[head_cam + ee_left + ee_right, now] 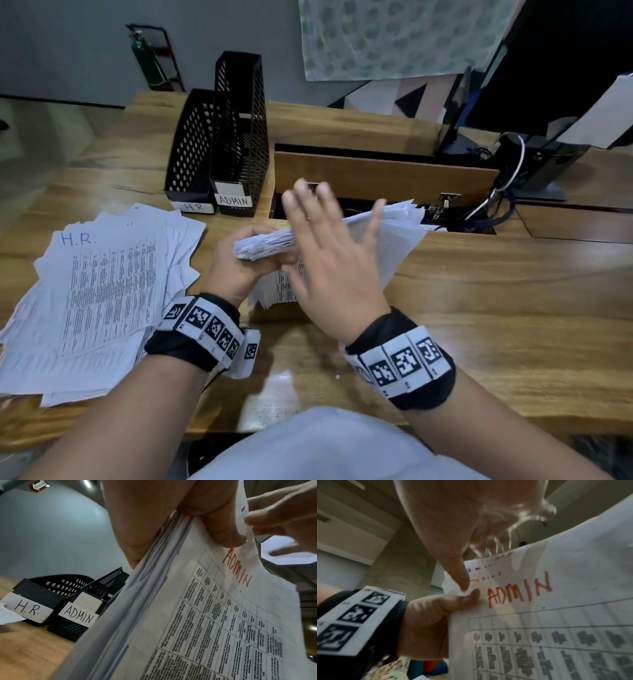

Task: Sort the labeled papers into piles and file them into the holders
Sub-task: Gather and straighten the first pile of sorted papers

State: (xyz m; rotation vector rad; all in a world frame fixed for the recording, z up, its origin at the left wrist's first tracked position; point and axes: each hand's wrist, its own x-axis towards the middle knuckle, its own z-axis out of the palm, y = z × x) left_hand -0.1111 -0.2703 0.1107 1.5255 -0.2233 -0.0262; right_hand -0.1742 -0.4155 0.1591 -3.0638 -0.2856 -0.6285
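Pale cloth (329, 445) of the person's clothing fills the bottom edge of the head view, nearest the lens. Wooden desk (479, 294): largest item, bearing all else; a recessed cable bay (383, 192) with a raised wooden flap sits at its middle, a monitor stand (534, 164) to the right rear. H.R. pile (99, 294): loose fan of printed sheets lying flat at the desk's left, top sheet marked "H.R." in blue; evidently the sorted-out heap, parked beside the left arm so that it stays clear of the working stack. Two black perforated holders stand upright at the left rear, touching side by side: the H.R. holder (190, 154) on the outside, the taller ADMIN holder (239, 137) next to the bay; both look empty, so filing seems not yet begun. Held stack (342, 229): thick sheaf raised above the desk centre, tilted so its face can be read; the exposed sheet is marked "ADMIN" in red. Left hand (236, 267): fingers curled round the sheaf's near end, thumb (467, 599) pressed on the sheet's corner beside the label, clamping the sheaf for one-handed support. Right hand (335, 267): fingers mostly straight and spread, blurred; the right wrist view shows the thumb (462, 580) on the top sheet's corner, apparently peeling it free for sorting, gripping nothing.
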